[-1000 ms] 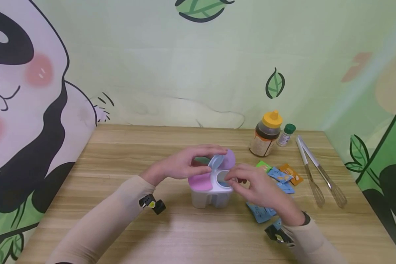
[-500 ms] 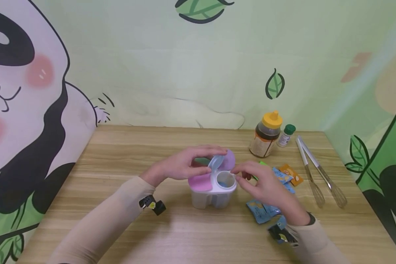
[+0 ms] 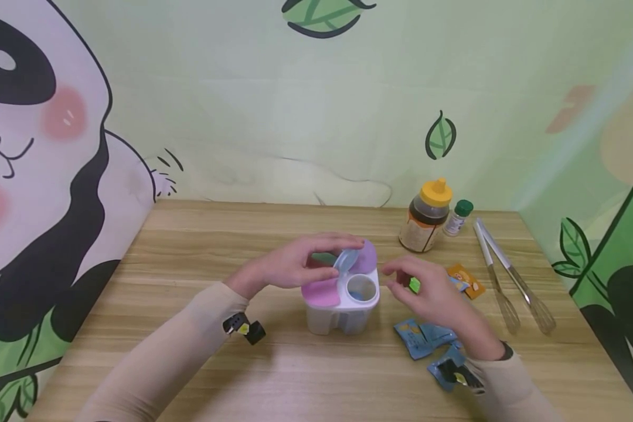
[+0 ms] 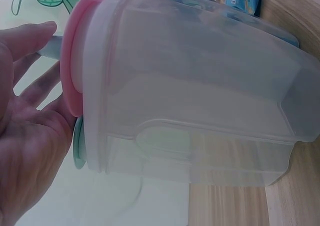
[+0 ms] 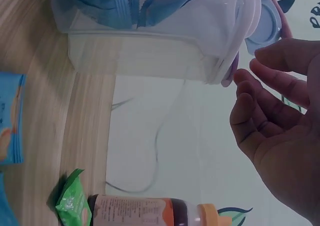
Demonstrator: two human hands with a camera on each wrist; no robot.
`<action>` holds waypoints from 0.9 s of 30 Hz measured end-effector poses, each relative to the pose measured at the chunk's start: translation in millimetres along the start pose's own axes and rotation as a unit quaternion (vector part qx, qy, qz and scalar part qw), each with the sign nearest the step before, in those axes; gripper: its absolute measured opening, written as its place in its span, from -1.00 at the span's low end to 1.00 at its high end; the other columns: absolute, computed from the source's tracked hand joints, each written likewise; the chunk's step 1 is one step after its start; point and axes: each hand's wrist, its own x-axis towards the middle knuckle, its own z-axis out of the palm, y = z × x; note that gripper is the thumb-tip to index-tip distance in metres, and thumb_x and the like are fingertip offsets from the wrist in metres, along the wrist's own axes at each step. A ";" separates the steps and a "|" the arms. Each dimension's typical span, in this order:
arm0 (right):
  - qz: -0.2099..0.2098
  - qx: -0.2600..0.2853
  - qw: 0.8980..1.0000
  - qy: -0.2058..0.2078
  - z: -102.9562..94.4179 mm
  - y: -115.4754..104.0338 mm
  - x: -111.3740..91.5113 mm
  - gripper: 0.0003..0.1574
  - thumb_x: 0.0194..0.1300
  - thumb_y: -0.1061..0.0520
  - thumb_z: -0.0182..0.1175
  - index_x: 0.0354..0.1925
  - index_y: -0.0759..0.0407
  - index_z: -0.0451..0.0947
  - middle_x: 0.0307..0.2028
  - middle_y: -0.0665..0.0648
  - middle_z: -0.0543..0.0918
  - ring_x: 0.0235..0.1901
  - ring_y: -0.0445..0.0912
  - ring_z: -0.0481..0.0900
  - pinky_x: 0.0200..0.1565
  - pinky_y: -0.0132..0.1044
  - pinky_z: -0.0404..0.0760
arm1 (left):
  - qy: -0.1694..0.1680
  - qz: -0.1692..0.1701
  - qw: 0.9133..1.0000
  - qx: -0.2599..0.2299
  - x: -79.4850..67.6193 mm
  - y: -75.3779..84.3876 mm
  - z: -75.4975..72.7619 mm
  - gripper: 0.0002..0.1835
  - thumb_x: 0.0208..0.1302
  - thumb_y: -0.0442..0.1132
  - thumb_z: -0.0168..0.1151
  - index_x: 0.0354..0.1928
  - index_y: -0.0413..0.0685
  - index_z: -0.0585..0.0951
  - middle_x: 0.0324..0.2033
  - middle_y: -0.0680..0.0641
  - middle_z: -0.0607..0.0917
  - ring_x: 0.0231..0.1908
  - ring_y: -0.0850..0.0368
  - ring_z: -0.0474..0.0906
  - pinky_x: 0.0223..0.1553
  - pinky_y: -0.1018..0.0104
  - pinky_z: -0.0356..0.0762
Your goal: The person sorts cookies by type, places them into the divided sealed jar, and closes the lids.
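A box with several lidded compartments stands on the table, clear-walled with a white top. Its blue flip lid is raised, and my left hand holds it between thumb and fingers. Pink, purple and green lids lie down over other compartments. Through the wall, blue sachets show in the compartment under the raised lid. My right hand hovers just right of the box, fingers loosely bent, with nothing in them.
Blue sachets lie under and near the right forearm. Beyond the right hand are a green sachet and an orange one. A yellow-capped bottle, a green-capped jar and two whisks occupy the back right.
My right hand has drawn back to the right, from over the round opening to beside the box. The left hand still holds the blue lid up in the same place.
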 end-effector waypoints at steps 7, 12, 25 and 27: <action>0.023 -0.012 0.999 -0.021 -0.2 8.3 -2.9 -0.72 0.17 0.29 0.34 -0.13 0.09 0.63 -0.31 -0.07 0.67 -0.39 -0.30 0.49 -0.36 -0.38 0.60 | 0.001 0.000 1.000 0.005 -0.3 -0.2 0.0 -0.41 0.33 -0.34 0.22 0.39 -0.01 0.37 0.41 0.04 0.33 0.34 0.11 0.32 0.07 0.26 0.60; 0.040 -0.022 0.998 -0.035 -0.4 12.5 -6.5 -0.74 0.17 0.26 0.35 -0.13 0.08 0.64 -0.30 -0.07 0.68 -0.38 -0.30 0.50 -0.35 -0.39 0.60 | 0.002 0.003 1.000 0.002 -0.4 0.2 0.0 -0.41 0.33 -0.34 0.22 0.39 -0.02 0.37 0.41 0.04 0.33 0.34 0.11 0.32 0.08 0.25 0.60; 0.081 -0.038 0.990 -0.110 0.1 26.5 -19.4 -0.73 0.23 0.21 0.33 -0.07 0.11 0.64 -0.18 -0.02 0.71 -0.29 -0.21 0.57 -0.23 -0.27 0.64 | 0.000 -0.003 1.000 -0.005 0.4 0.6 0.5 -0.41 0.33 -0.35 0.22 0.39 -0.02 0.37 0.41 0.03 0.34 0.35 0.10 0.31 0.09 0.25 0.59; 0.090 -0.042 0.987 -0.126 0.0 27.9 -21.3 -0.73 0.24 0.20 0.32 -0.06 0.10 0.64 -0.18 -0.03 0.70 -0.27 -0.20 0.57 -0.21 -0.25 0.64 | 0.002 -0.004 1.000 -0.003 -0.1 0.5 0.8 -0.40 0.33 -0.35 0.22 0.39 -0.01 0.37 0.41 0.04 0.34 0.34 0.10 0.32 0.08 0.25 0.60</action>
